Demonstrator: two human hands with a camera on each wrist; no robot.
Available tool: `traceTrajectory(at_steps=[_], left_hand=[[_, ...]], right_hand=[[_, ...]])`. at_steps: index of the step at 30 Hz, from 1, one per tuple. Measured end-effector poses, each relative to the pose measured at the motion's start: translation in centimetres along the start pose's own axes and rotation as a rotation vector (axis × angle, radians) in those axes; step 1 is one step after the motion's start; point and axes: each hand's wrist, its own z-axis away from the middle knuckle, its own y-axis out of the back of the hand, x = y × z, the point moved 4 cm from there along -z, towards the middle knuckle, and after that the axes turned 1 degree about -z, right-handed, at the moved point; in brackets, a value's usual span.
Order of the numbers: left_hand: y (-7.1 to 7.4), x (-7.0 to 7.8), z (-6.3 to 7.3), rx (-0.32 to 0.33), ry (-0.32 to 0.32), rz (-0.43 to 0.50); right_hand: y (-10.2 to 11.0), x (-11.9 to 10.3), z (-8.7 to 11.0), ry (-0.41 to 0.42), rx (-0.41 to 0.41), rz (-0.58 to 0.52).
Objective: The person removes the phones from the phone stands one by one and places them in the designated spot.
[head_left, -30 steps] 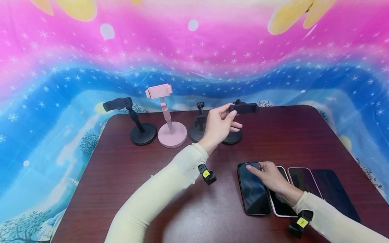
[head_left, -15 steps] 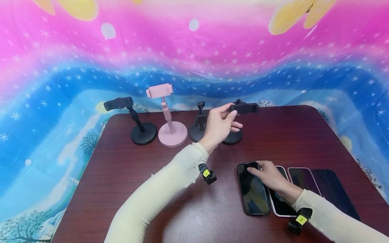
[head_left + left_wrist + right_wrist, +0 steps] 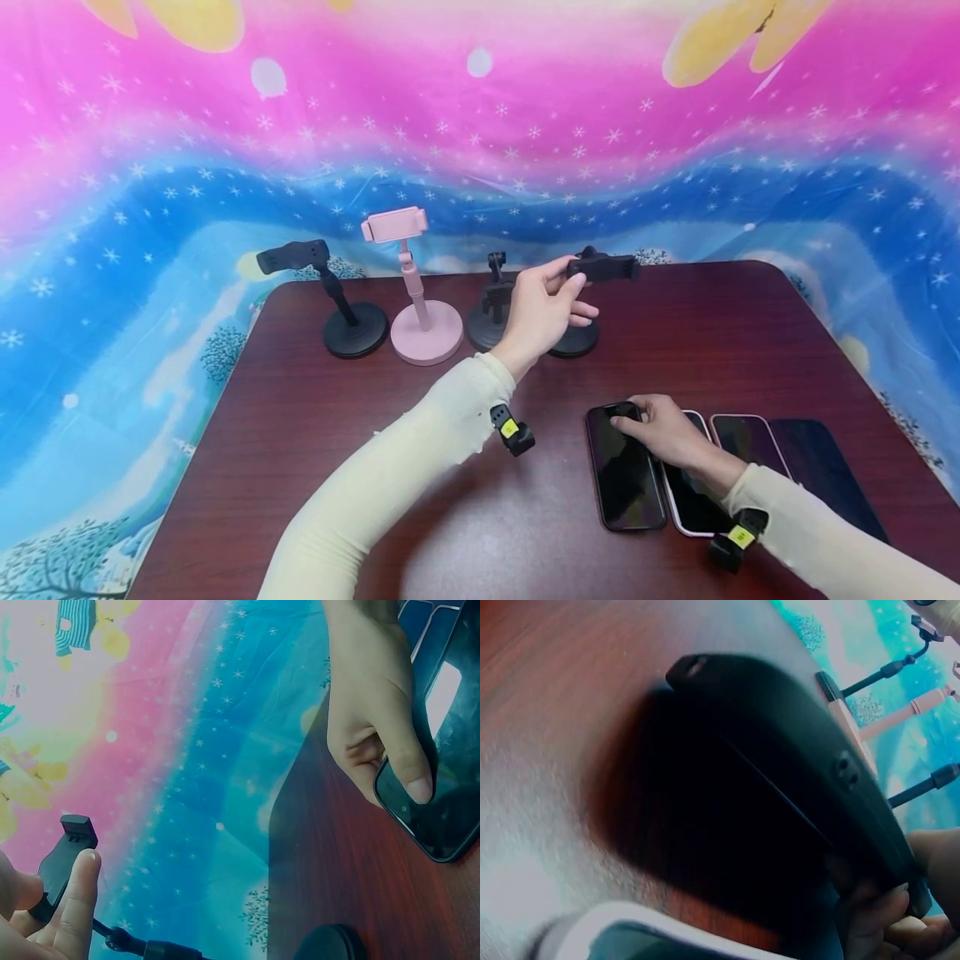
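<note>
My left hand point(image 3: 542, 312) pinches one end of the black clamp head point(image 3: 609, 267) on the rightmost phone stand; thumb and fingertips meet at its left jaw. That stand's round base point(image 3: 573, 338) is partly hidden behind the hand. Over the right half of the table, my right hand point(image 3: 678, 435) grips a black-cased phone point(image 3: 626, 479) by its upper right corner, thumb on the screen. The right wrist view shows the phone point(image 3: 780, 735) edge-on and tilted, with a dark shadow below it. A white-rimmed phone point(image 3: 693, 496) lies beside it, partly under the hand.
Two more phones lie farther right, one pink-rimmed point(image 3: 750, 442) and one dark point(image 3: 828, 467). Left of my left hand stand a black phone stand point(image 3: 355, 330), a pink one point(image 3: 425, 333) and another black one point(image 3: 486, 329). A patterned cloth point(image 3: 480, 150) hangs behind the table.
The right hand has shifted up slightly with the phone's top end, and the reflections on its screen have changed. My left hand keeps its hold on the clamp head.
</note>
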Motion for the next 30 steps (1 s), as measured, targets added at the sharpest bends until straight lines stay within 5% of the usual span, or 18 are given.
traceTrajectory(at_steps=[7,15,30], left_hand=[[-0.1,0.0,0.0,-0.004,0.008,0.003],[0.0,-0.1,0.0,-0.003,0.008,0.002],[0.0,-0.1,-0.1,0.007,-0.010,-0.013]], right_hand=[[0.6,-0.6,-0.3,0.066,0.060,0.143],[1.2,-1.0,-0.2,0.024,0.051,0.329],[1.4,-0.9,0.1,0.050,0.068,0.500]])
